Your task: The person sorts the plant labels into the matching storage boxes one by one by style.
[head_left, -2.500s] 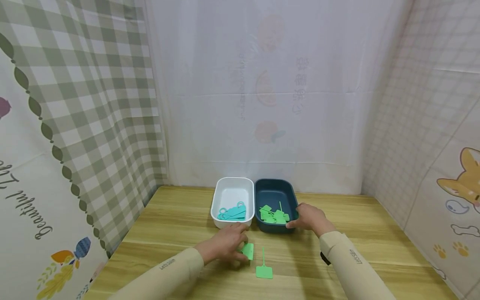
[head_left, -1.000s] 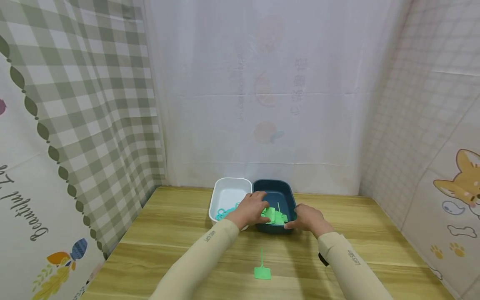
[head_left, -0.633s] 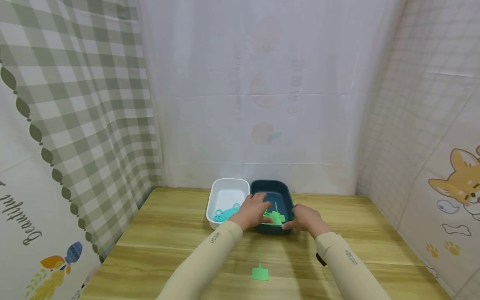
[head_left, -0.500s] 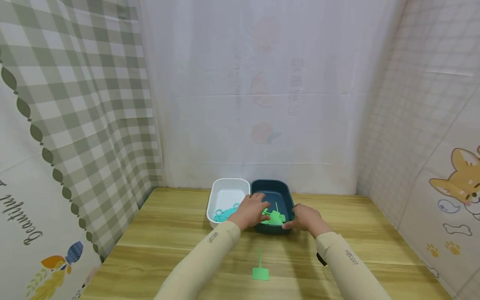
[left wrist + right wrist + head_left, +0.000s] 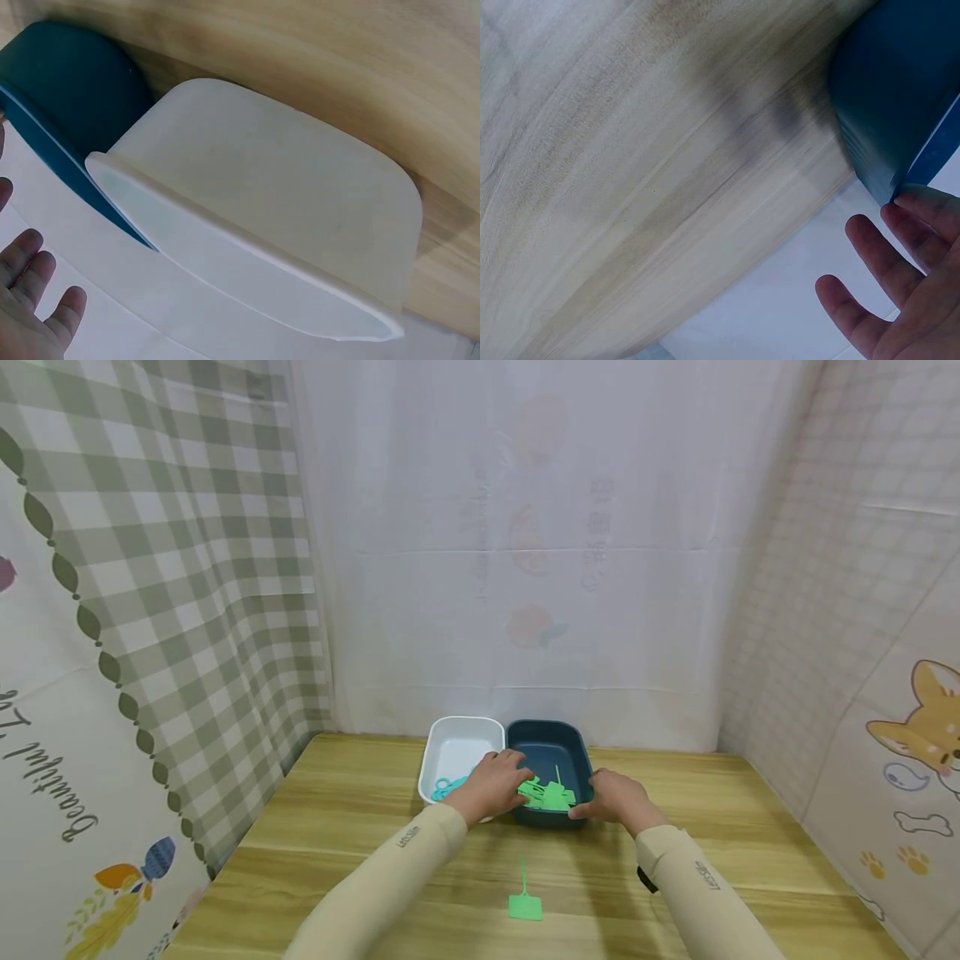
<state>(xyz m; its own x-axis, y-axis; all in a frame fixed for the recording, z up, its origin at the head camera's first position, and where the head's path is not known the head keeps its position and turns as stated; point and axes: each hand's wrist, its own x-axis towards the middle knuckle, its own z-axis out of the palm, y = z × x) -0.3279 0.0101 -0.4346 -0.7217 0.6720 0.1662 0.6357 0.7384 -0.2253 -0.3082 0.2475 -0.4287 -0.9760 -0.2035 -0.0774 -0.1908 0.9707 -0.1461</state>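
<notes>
My left hand (image 5: 495,785), fingers apart and holding nothing, hovers over where the white bin (image 5: 425,768) and the dark blue bin (image 5: 551,818) meet. Its fingertips point toward a pile of green cable-tie tags (image 5: 553,795) in the dark blue bin. Beyond the dark bin's right side, my right hand (image 5: 618,797) touches its front corner with the thumb and its rim with a fingertip. In the right wrist view the other fingers (image 5: 847,304) extend loosely off the bin. One green cable-tie tag (image 5: 525,907) lies on the table before the bins, stem pointing away.
Teal tags with ring ends (image 5: 444,787) lie in the white bin, partly hidden by my left hand. Both bins stand side by side near the back of the wooden table (image 5: 337,827). A white curtain (image 5: 412,610) hangs behind, with a checked cloth (image 5: 225,527) at left.
My left hand carried a green cable-tie tag from the table to the dark blue bin and let go of it, then drew back slightly left. The right hand stayed at the bin's corner.
</notes>
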